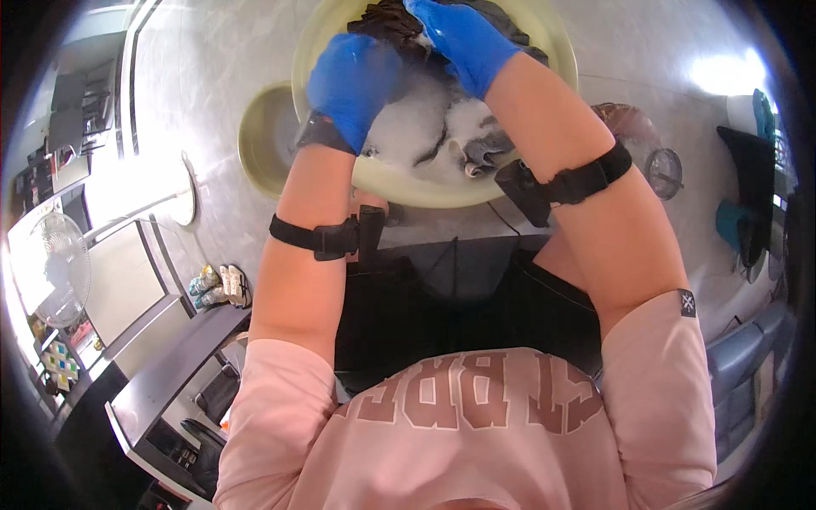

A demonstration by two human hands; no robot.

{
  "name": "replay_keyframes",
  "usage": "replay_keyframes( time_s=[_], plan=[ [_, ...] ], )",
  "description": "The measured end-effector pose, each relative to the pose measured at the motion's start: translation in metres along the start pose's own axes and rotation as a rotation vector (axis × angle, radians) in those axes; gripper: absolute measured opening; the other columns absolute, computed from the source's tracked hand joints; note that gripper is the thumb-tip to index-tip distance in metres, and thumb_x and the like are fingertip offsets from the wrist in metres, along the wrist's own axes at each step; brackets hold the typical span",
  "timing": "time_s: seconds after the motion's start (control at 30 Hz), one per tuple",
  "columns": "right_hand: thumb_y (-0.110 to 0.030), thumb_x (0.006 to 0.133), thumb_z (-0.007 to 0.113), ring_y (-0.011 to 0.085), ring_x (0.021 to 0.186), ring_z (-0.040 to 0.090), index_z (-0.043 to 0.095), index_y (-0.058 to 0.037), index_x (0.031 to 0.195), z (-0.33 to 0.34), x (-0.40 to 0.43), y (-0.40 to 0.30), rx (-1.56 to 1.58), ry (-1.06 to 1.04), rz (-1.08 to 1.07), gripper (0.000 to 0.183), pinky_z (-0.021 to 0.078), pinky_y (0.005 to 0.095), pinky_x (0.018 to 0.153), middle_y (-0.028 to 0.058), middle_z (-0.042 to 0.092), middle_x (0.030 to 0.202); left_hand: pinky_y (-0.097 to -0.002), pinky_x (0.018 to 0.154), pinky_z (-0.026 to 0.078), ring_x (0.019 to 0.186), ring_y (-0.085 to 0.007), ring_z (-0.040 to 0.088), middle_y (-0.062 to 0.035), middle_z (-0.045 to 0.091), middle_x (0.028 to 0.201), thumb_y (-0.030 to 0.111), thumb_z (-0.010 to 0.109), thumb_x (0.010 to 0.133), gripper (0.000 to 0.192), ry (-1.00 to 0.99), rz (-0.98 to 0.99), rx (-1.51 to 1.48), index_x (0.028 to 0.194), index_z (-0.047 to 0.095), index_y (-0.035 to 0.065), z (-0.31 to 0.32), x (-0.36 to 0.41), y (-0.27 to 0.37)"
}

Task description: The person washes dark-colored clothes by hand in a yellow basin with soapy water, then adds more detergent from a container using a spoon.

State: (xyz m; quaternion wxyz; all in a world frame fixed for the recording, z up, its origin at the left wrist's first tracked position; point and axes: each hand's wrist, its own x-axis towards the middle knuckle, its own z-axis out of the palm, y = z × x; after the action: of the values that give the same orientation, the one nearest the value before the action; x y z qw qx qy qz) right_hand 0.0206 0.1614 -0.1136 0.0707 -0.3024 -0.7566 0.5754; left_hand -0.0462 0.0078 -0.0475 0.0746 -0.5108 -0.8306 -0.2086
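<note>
A large pale yellow-green basin (433, 194) holds foamy water (408, 124) and wet dark cloth (395, 24). My left hand (354, 80), in a blue glove, is curled into a blurred fist against the cloth, over the basin's left side. Reaching in from the right, my right hand (468, 48) is gloved in blue too. Its fingers lie over the dark cloth, which bunches between both hands and spreads out past the right one. How the fingers grip underneath is hidden. A grey-and-white piece of fabric (484, 153) pokes out of the suds near the basin's front rim.
A smaller yellow-green basin (255, 140) stands left of the large one. On the floor at right are a brownish round item (628, 121) and a clear round container (664, 173). Shoes (220, 285) rest at the end of a dark bench (172, 357); a fan (60, 268) stands far left.
</note>
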Motion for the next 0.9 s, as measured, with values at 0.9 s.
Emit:
replay_keyframes(
  time_s=[0.9],
  plan=[
    [-0.048, 0.088, 0.053, 0.0432, 0.104, 0.064, 0.069, 0.0063, 0.099, -0.031, -0.025, -0.079, 0.012, 0.038, -0.281, 0.058, 0.0490, 0.0443, 0.093, 0.0305, 0.066, 0.105, -0.0376, 0.081, 0.054, 0.092, -0.0316, 0.068, -0.0170, 0.071, 0.099, 0.017, 0.060, 0.087, 0.022, -0.681, -0.013, -0.300, 0.099, 0.073, 0.0047, 0.055, -0.049, -0.056]
  ],
)
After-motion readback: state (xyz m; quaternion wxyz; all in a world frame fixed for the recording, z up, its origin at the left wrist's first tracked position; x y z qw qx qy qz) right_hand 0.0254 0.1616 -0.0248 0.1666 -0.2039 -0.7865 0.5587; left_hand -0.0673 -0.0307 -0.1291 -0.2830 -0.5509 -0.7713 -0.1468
